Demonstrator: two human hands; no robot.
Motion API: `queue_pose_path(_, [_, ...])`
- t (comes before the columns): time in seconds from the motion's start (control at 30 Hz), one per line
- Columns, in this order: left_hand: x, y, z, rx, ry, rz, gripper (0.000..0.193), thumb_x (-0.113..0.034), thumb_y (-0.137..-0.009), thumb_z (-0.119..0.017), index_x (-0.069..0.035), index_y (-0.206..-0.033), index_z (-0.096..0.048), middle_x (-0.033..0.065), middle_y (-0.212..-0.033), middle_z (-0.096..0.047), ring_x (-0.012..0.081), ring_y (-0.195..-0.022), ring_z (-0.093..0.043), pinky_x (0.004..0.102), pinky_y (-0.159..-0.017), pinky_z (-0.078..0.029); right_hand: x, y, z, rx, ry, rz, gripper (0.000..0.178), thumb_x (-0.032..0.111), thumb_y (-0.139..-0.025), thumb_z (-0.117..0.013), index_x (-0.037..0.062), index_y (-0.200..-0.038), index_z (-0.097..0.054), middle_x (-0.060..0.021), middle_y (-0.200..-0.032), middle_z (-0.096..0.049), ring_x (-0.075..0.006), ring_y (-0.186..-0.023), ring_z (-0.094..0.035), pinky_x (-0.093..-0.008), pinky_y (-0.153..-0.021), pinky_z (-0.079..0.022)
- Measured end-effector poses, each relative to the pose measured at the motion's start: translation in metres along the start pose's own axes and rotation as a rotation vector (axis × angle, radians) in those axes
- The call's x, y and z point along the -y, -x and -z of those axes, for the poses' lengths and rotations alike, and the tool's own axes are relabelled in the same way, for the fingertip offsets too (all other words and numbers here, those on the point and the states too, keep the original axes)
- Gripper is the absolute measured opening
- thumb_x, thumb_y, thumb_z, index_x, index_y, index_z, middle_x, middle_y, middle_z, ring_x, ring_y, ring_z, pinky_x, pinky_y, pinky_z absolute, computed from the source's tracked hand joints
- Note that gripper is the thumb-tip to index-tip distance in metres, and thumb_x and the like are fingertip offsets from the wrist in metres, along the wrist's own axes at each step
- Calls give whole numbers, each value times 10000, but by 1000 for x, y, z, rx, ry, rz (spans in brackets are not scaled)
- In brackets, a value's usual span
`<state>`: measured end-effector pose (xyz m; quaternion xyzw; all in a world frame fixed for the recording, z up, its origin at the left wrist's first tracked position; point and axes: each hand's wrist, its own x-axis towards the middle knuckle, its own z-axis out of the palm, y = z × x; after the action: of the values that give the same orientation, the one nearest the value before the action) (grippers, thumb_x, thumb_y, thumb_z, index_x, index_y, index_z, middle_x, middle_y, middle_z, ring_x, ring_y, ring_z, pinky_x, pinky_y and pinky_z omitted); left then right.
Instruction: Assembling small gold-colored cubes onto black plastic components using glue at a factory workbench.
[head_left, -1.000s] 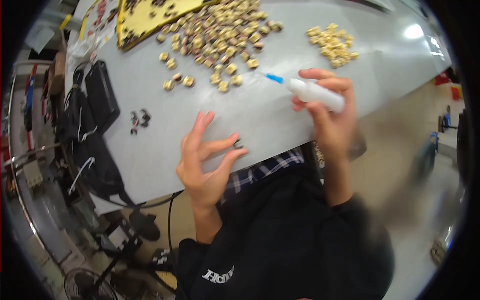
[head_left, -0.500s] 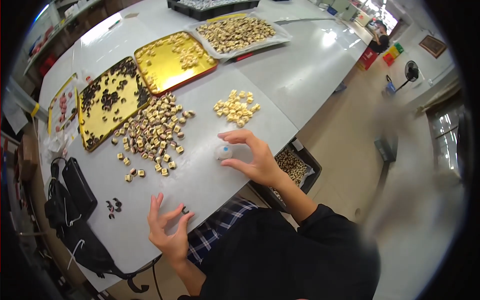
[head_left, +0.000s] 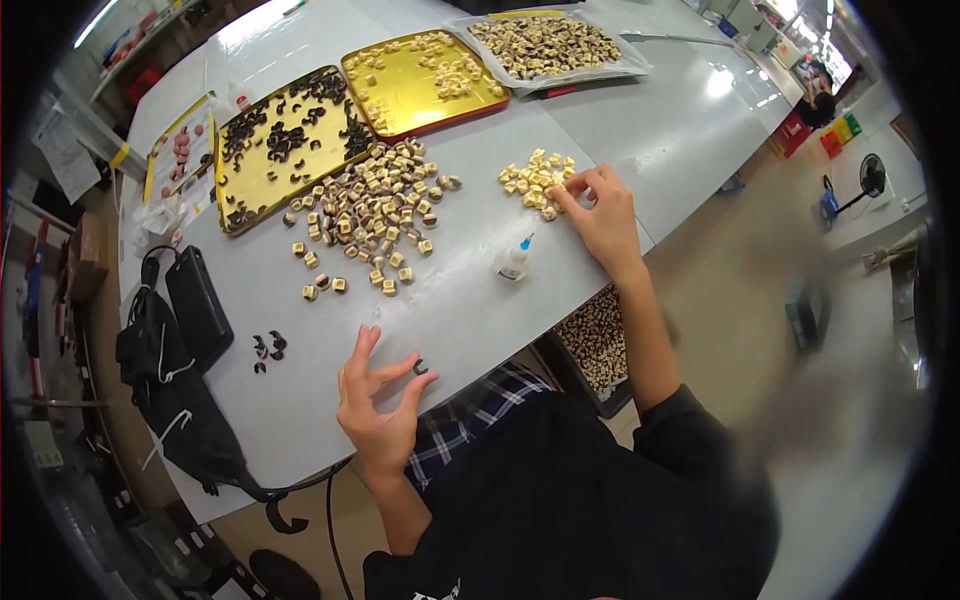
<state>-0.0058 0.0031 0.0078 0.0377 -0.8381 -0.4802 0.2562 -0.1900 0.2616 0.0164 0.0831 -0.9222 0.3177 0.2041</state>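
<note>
Fingers (head_left: 394,371) of the left hand (head_left: 378,422) are being held in a narrow pinch, with a small dark C-shaped piece (head_left: 420,368) being gripped between the tips of thumb and index finger, above the near edge of the grey table (head_left: 470,325); the other fingers are being kept raised and spread. A change is being shown on the right: the white bottle (head_left: 511,263) with its blue tip, which was between the right thumb and fingers half a second ago, is now being left standing on the table, and the right hand (head_left: 606,222) is being brought to the loose cluster of cream pieces (head_left: 530,178). For the work, this means that the right hand is being freed from the bottle and turned to the cream pieces, while the dark piece is still being retained in the left. Right thumb and index finger are being drawn close together at the edge of the cluster; whether a piece is being pinched there cannot be told. Beyond the bottle, to the left, a heap of two-tone pieces (head_left: 375,205) is being left untouched.
</note>
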Motion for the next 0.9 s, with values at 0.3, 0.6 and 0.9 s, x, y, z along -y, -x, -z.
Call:
queue_pose_path(0.3, [7, 0, 2, -16, -32, -49, 713, -19, -603, -800, -21, -1243, -485, 77, -886, -695, 243, -993, -575, 333, -883, -417, 28, 27, 23, -72, -808, -128, 114, 22, -862, -589, -3, -973, -590, -90, -914, -603, -144, -833, -581, -259, -732, -502])
queue_pose_path(0.6, [13, 0, 1, -29, 41, -109, 699, -26, -611, -800, -22, -1236, -488, 68, -876, -700, 231, -977, -574, 319, -862, -419, 83, 105, 21, 285, -1044, 92, 243, -136, -790, -551, -52, -1017, -566, -191, -1072, -552, -181, -870, -597, -291, -745, -539])
queue_pose_path(0.9, [10, -2, 3, -26, 92, -154, 683, -34, -622, -795, -16, -1230, -485, 67, -880, -702, 237, -994, -567, 314, -840, -433, 108, 119, -16, 532, -1251, -49, 198, -65, -813, -576, -49, -1010, -567, -169, -971, -554, -205, -880, -578, -316, -788, -528])
